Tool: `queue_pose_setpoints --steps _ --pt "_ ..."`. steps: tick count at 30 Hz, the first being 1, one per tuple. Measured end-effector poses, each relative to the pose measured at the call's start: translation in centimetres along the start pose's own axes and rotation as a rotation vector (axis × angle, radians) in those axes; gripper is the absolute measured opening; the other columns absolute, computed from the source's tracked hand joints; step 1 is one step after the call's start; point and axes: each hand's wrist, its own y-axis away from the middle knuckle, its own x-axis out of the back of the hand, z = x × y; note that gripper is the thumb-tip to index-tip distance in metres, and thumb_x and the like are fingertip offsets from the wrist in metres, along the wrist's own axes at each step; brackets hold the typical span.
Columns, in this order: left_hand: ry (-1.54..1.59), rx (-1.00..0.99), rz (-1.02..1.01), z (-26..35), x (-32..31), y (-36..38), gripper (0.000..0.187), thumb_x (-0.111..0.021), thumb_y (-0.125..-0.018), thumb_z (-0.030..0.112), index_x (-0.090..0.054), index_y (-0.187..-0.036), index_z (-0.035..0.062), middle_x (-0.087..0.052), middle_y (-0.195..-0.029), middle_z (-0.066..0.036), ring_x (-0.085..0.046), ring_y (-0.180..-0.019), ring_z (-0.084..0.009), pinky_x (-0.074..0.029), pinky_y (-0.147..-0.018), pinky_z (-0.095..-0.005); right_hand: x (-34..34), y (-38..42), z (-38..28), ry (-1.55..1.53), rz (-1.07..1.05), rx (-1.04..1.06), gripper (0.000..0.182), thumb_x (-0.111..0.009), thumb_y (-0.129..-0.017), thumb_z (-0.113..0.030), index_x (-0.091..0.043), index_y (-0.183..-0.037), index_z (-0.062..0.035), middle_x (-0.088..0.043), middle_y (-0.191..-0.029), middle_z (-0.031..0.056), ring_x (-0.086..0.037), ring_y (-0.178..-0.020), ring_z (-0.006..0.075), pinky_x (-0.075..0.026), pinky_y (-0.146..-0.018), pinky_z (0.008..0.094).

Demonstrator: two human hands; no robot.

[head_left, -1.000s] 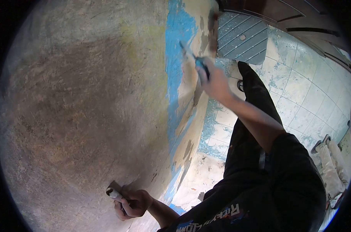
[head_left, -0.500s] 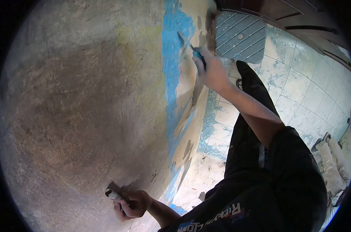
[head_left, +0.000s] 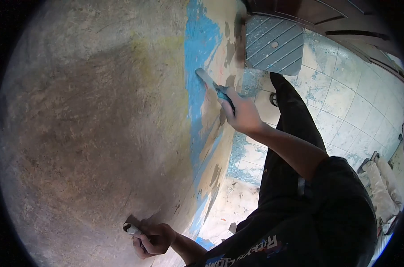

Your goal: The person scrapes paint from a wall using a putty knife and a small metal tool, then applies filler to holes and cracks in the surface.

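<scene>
At the upper middle, my right hand (head_left: 244, 111) is closed round the dark teal handle of a scraper (head_left: 206, 80). Its blade tip lies over the blue paint strip (head_left: 202, 40) that runs down the wall near its corner. Lower down, my left hand (head_left: 153, 240) is bent close against the rough brown-grey wall (head_left: 86, 133). Its fingers wrap a stubby pale thing (head_left: 131, 228) with a dark, round end; I cannot tell its kind.
A grey ribbed step (head_left: 273, 44), flecked with paint, stands beyond the right hand. Blue-stained tiles (head_left: 340, 98) cover the floor beside my dark-trousered legs (head_left: 291, 115). A dark panelled door (head_left: 326, 18) is at top right. Pale cloth (head_left: 380, 187) lies at far right.
My right hand and the scraper have moved down along the blue strip, and the blade lies at a different angle. My left hand has stayed nearly in place.
</scene>
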Motion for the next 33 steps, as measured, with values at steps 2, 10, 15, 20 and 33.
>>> queue_pose_setpoints --steps 2,10,15,20,33 --pt "-0.016 -0.019 0.000 -0.2 0.1 0.0 0.018 -0.074 -0.095 0.011 -0.060 -0.107 0.0094 -0.059 -0.101 -0.012 -0.059 -0.088 -0.0237 -0.048 -0.071 -0.0356 -0.1 0.2 -0.4 -0.026 0.011 -0.011 0.030 -0.059 -0.099 -0.016 -0.056 -0.127 -0.0058 -0.066 -0.085 0.0258 -0.066 -0.078 0.0473 -0.050 -0.064 0.0510" --pt "0.015 0.027 0.024 -0.1 -0.1 0.3 0.017 -0.073 -0.095 0.009 -0.060 -0.106 0.0097 -0.060 -0.100 -0.011 -0.059 -0.087 -0.0233 -0.046 -0.076 -0.0357 0.0 -0.9 -2.4 0.004 0.029 -0.042 0.029 -0.059 -0.098 -0.014 -0.057 -0.126 -0.0084 -0.065 -0.082 0.0239 -0.066 -0.076 0.0463 -0.051 -0.065 0.0531" --pt "0.006 0.016 0.017 -0.1 0.1 0.2 0.018 -0.075 -0.094 0.009 -0.060 -0.105 0.0102 -0.061 -0.100 -0.010 -0.059 -0.087 -0.0225 -0.045 -0.076 -0.0359 0.0 -1.4 -2.4 -0.064 0.003 -0.101 0.028 -0.060 -0.099 -0.016 -0.056 -0.124 -0.0049 -0.064 -0.079 0.0242 -0.066 -0.074 0.0456 -0.050 -0.062 0.0492" --pt "0.017 0.010 0.016 0.0 0.0 0.0 0.016 -0.073 -0.095 0.011 -0.060 -0.104 0.0115 -0.062 -0.102 -0.009 -0.058 -0.087 -0.0213 -0.042 -0.077 -0.0352 0.7 -5.4 -1.6 -0.067 0.130 -0.029 0.029 -0.061 -0.099 -0.019 -0.058 -0.124 -0.0042 -0.065 -0.079 0.0250 -0.067 -0.072 0.0441 -0.049 -0.061 0.0464" --pt "0.250 0.132 0.035 0.7 0.3 -0.9 0.021 -0.077 -0.085 0.009 -0.068 -0.096 0.0233 -0.067 -0.104 0.001 -0.064 -0.091 -0.0171 -0.033 -0.088 -0.0406 4.3 11.0 -4.6 0.070 -0.615 0.134 0.032 -0.059 -0.100 -0.022 -0.059 -0.129 -0.0090 -0.069 -0.096 0.0228 -0.067 -0.091 0.0436 -0.053 -0.076 0.0519"
